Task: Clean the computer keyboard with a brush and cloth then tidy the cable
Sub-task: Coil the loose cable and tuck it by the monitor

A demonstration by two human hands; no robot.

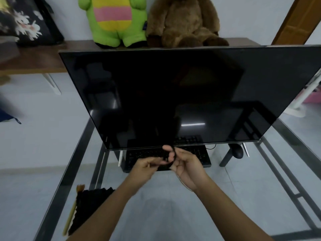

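Gripping looped cable (171, 158), right hand (186, 165), left hand (146, 165) pinching

No text, brand, number or sign can be read anywhere in this view. The keyboard (166, 156) shows pale marks on its keys, but they are too small and blurred to make out. A small dark tag at the side of the green plush toy (112, 20) carries nothing legible, and the dark monitor (182, 94) shows no logo or lettering on its screen or frame.
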